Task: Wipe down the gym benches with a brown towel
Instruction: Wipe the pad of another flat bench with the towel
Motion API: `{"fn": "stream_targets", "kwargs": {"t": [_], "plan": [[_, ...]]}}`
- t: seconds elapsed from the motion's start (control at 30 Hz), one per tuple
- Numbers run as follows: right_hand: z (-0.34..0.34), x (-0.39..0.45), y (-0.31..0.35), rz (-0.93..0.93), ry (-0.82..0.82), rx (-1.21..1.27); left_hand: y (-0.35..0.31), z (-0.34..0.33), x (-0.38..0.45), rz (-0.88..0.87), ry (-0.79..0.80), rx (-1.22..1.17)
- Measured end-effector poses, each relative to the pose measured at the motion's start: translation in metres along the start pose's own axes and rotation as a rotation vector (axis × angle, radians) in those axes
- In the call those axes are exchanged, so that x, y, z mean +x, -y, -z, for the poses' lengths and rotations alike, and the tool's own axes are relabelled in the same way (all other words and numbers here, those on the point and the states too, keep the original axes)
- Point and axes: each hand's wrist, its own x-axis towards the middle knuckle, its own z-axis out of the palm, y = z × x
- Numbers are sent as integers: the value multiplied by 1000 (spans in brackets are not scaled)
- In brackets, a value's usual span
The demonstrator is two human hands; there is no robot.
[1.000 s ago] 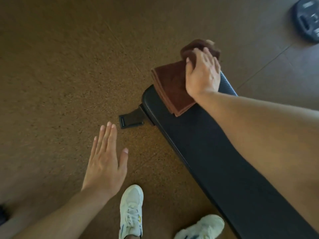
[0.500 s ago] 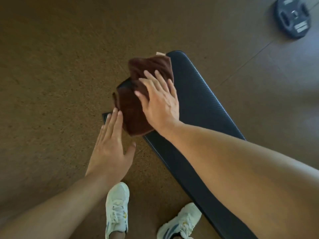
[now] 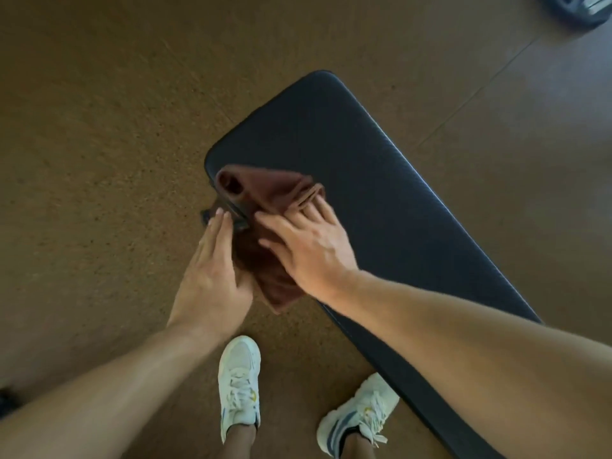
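A black padded gym bench (image 3: 381, 180) runs from the upper middle to the lower right. A brown towel (image 3: 265, 193) lies crumpled over the bench's near left edge and hangs down its side. My right hand (image 3: 308, 246) presses flat on the towel with straight fingers spread. My left hand (image 3: 212, 276) lies against the towel's hanging part at the bench's side, fingers straight, thumb tucked toward the cloth.
The floor (image 3: 99, 127) is brown speckled rubber, with a grey tile area (image 3: 546, 144) to the right. A black weight plate (image 3: 576, 8) lies at the top right corner. My two white sneakers (image 3: 240, 385) stand beside the bench. A black bench foot (image 3: 207, 215) pokes out by my left fingertips.
My right hand has dragged the towel from the bench's end toward its left edge. My left hand has moved up from over the floor and now touches the towel.
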Motion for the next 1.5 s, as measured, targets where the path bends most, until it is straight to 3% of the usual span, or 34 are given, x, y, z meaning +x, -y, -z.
{"fn": "stream_targets", "kwargs": {"t": [0.07,0.13,0.23,0.3,0.43,0.5,0.6,0.67,0.73,0.87,0.93,1.0,1.07,1.2,1.27,1.37,1.5], "plan": [[-1,-8,2,130,56,-39,-16,-15,-14,95,8,-79],[2,-2,-18,124,9,-60,-29,-28,-29,117,46,-78],[18,-1,-78,-163,-185,-45,-42,-43,-45,34,73,-37],[35,-11,-118,-374,-215,15,-52,-51,-49,11,61,-21],[32,-39,-105,-458,-229,53,-73,-74,-58,75,7,-64],[22,-69,-78,-262,-199,48,-89,-90,-67,172,-17,-105],[18,-117,-62,229,31,42,-116,-112,-81,465,-72,-256],[26,-125,-80,335,103,-25,-127,-128,-95,557,-78,-315],[32,-120,-114,242,25,-54,-130,-144,-115,502,-54,-295],[65,-117,-188,-214,-125,60,-137,-163,-144,424,-36,-295],[61,-132,-180,-414,-136,137,-136,-173,-154,410,-36,-285],[46,-152,-151,-471,-197,82,-135,-183,-163,406,-29,-286],[32,-178,-119,-303,-189,40,-132,-193,-174,431,-25,-297],[27,-226,-86,256,101,-13,-136,-225,-202,414,-39,-328],[31,-228,-96,311,108,-36,-138,-237,-219,431,29,-331],[37,-223,-133,92,-88,-13,-132,-242,-238,403,121,-326],[48,-231,-170,-394,-224,62,-114,-226,-251,335,67,-288]]}}
